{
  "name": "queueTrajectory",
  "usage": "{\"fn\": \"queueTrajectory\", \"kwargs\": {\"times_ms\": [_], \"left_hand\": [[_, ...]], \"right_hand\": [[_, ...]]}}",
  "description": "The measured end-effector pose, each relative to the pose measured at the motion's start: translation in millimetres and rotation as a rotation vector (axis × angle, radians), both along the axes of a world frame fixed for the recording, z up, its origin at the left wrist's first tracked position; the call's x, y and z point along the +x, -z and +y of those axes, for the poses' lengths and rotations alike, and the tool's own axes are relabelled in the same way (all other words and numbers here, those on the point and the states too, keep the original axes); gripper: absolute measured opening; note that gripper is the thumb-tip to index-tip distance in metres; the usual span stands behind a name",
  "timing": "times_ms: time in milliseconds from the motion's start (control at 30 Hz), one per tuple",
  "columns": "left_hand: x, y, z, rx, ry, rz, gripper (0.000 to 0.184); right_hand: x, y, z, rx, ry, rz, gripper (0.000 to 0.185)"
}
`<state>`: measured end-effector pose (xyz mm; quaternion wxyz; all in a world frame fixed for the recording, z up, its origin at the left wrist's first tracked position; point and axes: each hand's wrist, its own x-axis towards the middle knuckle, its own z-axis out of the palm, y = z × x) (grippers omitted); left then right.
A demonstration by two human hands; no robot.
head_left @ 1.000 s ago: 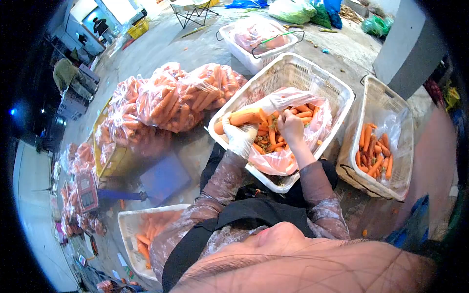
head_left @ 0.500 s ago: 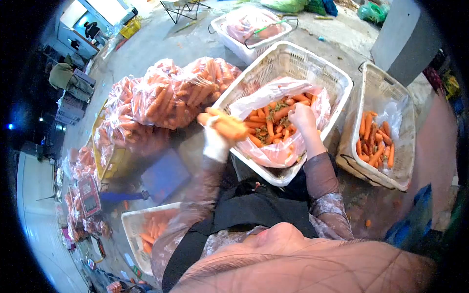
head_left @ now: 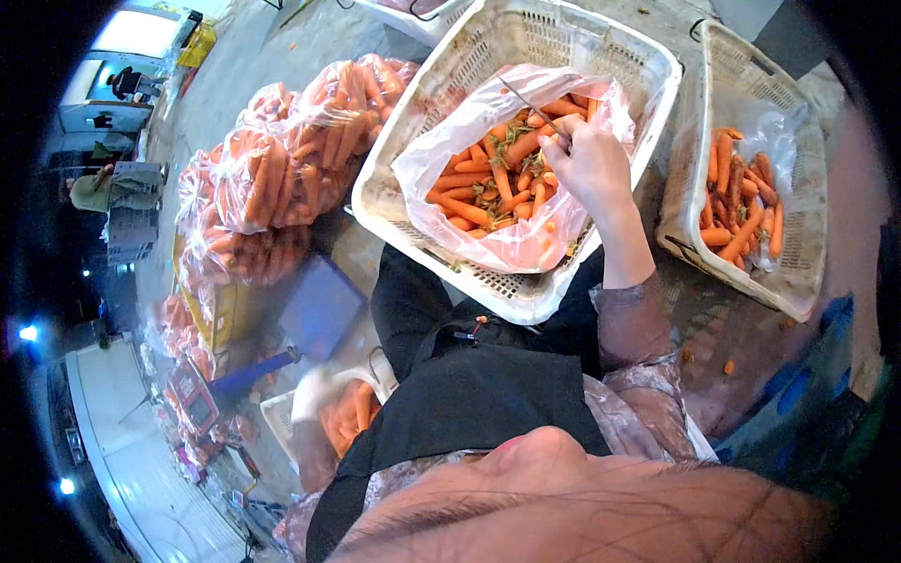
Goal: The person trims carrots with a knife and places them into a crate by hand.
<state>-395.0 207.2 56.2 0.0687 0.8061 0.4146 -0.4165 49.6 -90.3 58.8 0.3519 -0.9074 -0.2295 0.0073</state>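
Observation:
My right hand point(head_left: 591, 164) is closed on a knife point(head_left: 527, 101) with a thin blade pointing up and left. It hovers over loose carrots point(head_left: 507, 169), some with green tops, in an open pinkish plastic bag point(head_left: 422, 174). The bag lies inside a large white crate point(head_left: 375, 188) in front of me. Down at the lower left, my left hand point(head_left: 314, 399), pale and smeared by motion, is at a smaller white basket point(head_left: 279, 413) with carrots point(head_left: 349, 413) in it. Its fingers cannot be made out.
Filled carrot bags point(head_left: 282, 169) are piled at left. Near them stand a blue platform scale point(head_left: 324, 305) and its red display point(head_left: 192, 399). A second crate point(head_left: 694, 225) holding carrots is at right. Two people point(head_left: 136, 84) are in the far left background.
My left hand, which held several carrots beside the large crate, has swung down and back to the small basket. My right hand stays over the bag. The view has shifted.

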Motion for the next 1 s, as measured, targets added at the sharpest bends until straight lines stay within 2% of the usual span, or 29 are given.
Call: {"fn": "queueTrajectory", "kwargs": {"times_ms": [33, 67, 133, 167, 200, 233, 300, 367, 400, 433, 467, 700, 1000], "left_hand": [[48, 0, -7, -0.214, 0.000, -0.396, 0.038], [95, 17, -16, -0.382, 0.115, -0.796, 0.021], [203, 23, -51, -0.967, -0.231, -1.011, 0.020], [250, 43, -55, -1.082, -0.166, -0.949, 0.021], [294, 59, -66, -1.327, -0.215, -0.921, 0.020], [331, 85, -72, -1.176, -0.070, -0.861, 0.025], [380, 220, -36, -0.709, 0.453, -0.631, 0.041], [397, 207, -47, -0.092, 0.632, -0.265, 0.062], [403, 250, -16, -0.178, 0.620, -0.206, 0.067], [410, 245, -19, -0.119, 0.618, -0.001, 0.075], [410, 239, -21, -0.110, 0.610, 0.057, 0.075], [393, 238, -19, -0.123, 0.638, 0.004, 0.075], [399, 260, -3, -0.244, 0.748, -0.142, 0.075]], "right_hand": [[-2, 0, -1, -0.001, -0.007, 0.008, 0.026], [-4, -4, -3, -0.012, -0.027, 0.016, 0.025], [-7, -5, -7, -0.017, -0.036, 0.032, 0.025], [-7, -3, -9, 0.005, -0.029, 0.027, 0.025], [-7, -2, -11, 0.027, -0.018, 0.022, 0.024], [-7, -3, -13, 0.033, -0.001, 0.030, 0.024], [-8, -8, -16, 0.063, -0.004, 0.075, 0.024], [-8, -11, -17, 0.087, 0.016, 0.083, 0.025], [-8, -11, -17, 0.117, 0.025, 0.064, 0.024], [-8, -10, -18, 0.146, 0.030, 0.048, 0.024], [-7, -9, -18, 0.152, 0.015, 0.041, 0.022], [-9, -10, -21, 0.274, -0.045, 0.037, 0.021], [-10, -11, -19, 0.228, -0.052, 0.062, 0.022]]}}
